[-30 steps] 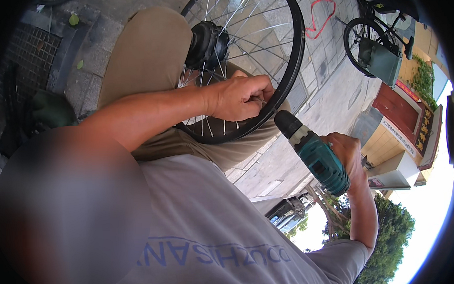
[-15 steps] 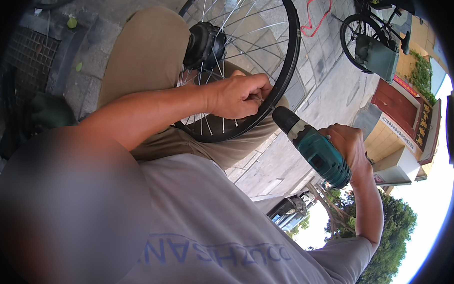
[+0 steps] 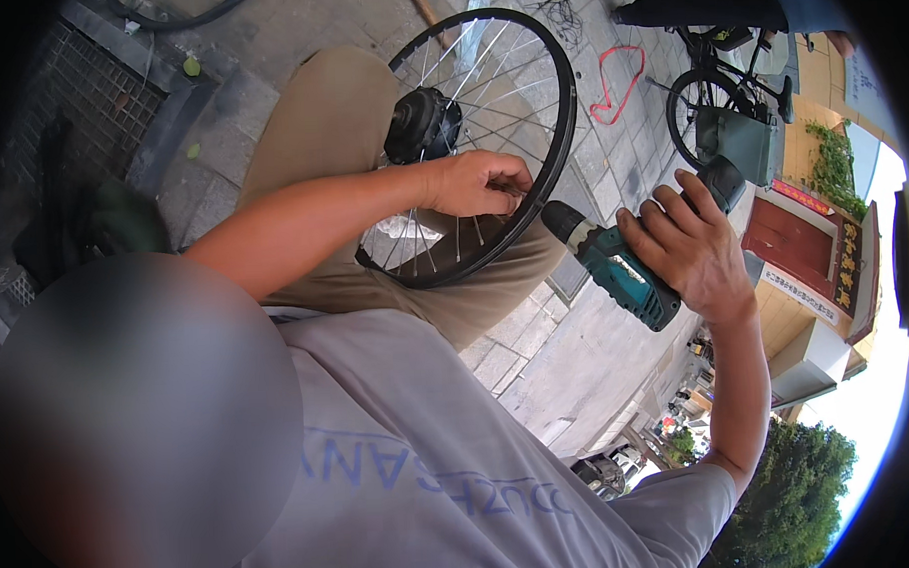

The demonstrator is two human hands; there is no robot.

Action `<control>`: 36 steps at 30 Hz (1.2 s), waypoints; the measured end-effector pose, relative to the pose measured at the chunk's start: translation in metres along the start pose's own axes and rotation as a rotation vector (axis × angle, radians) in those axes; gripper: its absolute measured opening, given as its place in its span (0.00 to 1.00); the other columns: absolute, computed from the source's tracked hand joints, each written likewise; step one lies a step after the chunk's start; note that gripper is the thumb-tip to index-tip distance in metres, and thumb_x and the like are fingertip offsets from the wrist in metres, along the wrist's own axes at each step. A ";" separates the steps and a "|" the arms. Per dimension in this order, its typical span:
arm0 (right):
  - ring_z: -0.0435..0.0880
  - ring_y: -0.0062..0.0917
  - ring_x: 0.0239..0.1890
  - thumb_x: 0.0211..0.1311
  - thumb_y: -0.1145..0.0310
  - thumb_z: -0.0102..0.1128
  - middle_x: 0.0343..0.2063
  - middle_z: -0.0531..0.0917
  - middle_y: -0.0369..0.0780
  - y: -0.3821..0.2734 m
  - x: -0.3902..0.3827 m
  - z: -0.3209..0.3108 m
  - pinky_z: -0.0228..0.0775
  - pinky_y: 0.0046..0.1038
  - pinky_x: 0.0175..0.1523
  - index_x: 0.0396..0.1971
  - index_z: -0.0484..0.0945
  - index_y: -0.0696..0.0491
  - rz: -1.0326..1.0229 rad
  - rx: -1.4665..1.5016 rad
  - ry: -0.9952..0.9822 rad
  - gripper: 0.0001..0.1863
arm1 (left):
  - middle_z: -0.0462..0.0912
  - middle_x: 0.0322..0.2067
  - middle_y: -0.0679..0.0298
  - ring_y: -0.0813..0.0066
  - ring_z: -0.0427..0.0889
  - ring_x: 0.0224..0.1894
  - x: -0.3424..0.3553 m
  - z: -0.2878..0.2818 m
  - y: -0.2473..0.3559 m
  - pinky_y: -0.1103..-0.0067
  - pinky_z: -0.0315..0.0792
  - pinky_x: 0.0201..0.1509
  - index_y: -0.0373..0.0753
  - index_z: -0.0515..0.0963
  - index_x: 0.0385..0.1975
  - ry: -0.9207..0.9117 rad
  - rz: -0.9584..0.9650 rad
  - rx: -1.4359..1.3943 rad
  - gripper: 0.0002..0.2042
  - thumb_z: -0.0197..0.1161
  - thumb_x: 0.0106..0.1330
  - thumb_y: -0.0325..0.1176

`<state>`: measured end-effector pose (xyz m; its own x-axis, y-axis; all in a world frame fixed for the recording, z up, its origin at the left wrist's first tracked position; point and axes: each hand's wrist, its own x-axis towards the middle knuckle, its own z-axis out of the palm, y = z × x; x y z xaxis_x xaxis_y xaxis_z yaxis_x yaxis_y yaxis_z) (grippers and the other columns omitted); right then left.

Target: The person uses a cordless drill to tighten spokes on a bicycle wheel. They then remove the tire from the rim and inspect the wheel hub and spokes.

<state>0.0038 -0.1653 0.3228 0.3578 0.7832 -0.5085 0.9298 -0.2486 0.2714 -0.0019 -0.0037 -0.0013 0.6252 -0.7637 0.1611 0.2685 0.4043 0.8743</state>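
A black bicycle wheel (image 3: 570, 110) with thin spokes and a bulky dark hub (image 3: 424, 125) rests on my thigh in tan trousers. My left hand (image 3: 476, 183) reaches across the wheel and pinches a spoke close to the inside of the rim. Just right of the rim, my right hand (image 3: 688, 246) holds a teal and black cordless drill (image 3: 619, 270), fingers spread over its body. The drill's chuck points at the rim near my left hand and stays a little apart from it.
Stone paving lies under the wheel. A parked bicycle (image 3: 714, 110) with a grey bag stands at the upper right, a red cord loop (image 3: 618, 83) beside it. A metal grate (image 3: 78, 107) is at the upper left. Someone's dark shoe and leg (image 3: 685, 11) show at the top.
My right hand has lifted the drill slightly and shifted its grip, fingers now spread over the drill's body. My left hand stays at the rim.
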 end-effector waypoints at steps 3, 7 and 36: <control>0.81 0.29 0.51 0.56 0.70 0.63 0.36 0.81 0.36 0.012 -0.001 0.005 0.68 0.44 0.71 0.47 0.81 0.50 -0.055 -0.085 0.027 0.17 | 0.83 0.45 0.66 0.81 0.81 0.48 -0.001 0.002 0.009 0.78 0.77 0.54 0.33 0.78 0.52 -0.006 -0.104 -0.059 0.11 0.62 0.73 0.26; 0.80 0.31 0.50 0.56 0.70 0.63 0.35 0.80 0.34 0.024 0.000 0.005 0.67 0.42 0.71 0.47 0.80 0.49 -0.073 -0.003 0.027 0.17 | 0.84 0.44 0.67 0.82 0.81 0.47 0.005 -0.003 0.002 0.80 0.77 0.54 0.33 0.78 0.52 -0.004 -0.104 -0.023 0.08 0.60 0.77 0.25; 0.84 0.25 0.34 0.55 0.77 0.72 0.33 0.86 0.42 -0.182 -0.030 0.146 0.78 0.28 0.45 0.39 0.83 0.58 1.132 1.262 0.769 0.11 | 0.76 0.48 0.58 0.70 0.83 0.42 0.033 -0.013 0.028 0.74 0.80 0.47 0.36 0.84 0.48 0.208 0.179 0.903 0.10 0.64 0.74 0.32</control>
<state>-0.1635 -0.2262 0.1692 0.9973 -0.0722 -0.0092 -0.0580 -0.7118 -0.6999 0.0355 -0.0116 0.0223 0.7441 -0.5873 0.3184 -0.4590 -0.1031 0.8824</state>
